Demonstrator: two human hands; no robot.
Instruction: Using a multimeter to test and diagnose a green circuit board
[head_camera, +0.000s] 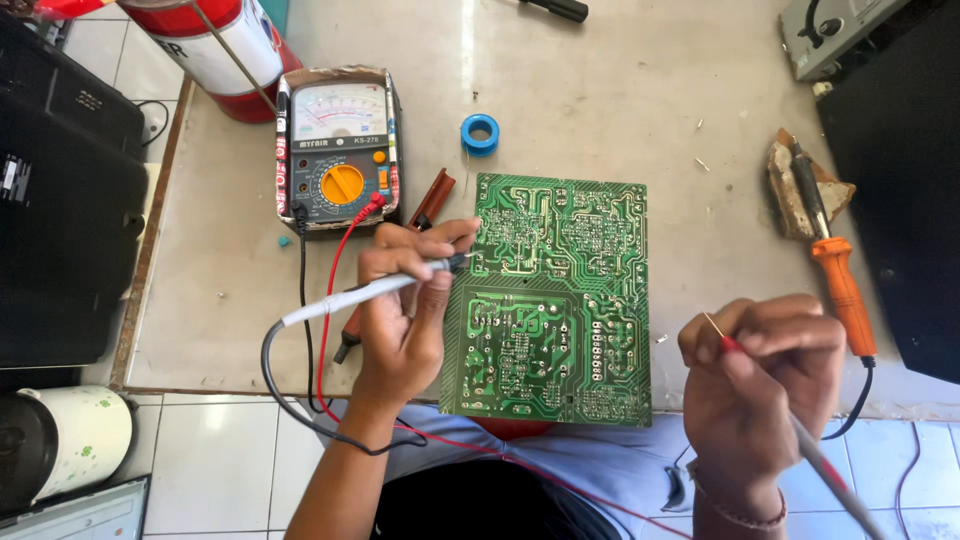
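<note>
Left hand (400, 300) grip pinches grey probe (370, 290) onto green circuit board (550, 300) mid-frame, right hand (765, 375) grip pinches red-tipped probe (722, 338) lower right, analog multimeter (338, 150) upper left.

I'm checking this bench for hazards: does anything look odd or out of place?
The orange-handled soldering iron lies on a rough, worn chunk of stone or wood rather than a proper stand. The analog multimeter sits in a tattered cardboard casing. The green circuit board overhangs the table's front edge.

bare tabletop (600, 90) beyond circuit board (550, 300) (multimeter (338, 150) left)
</note>
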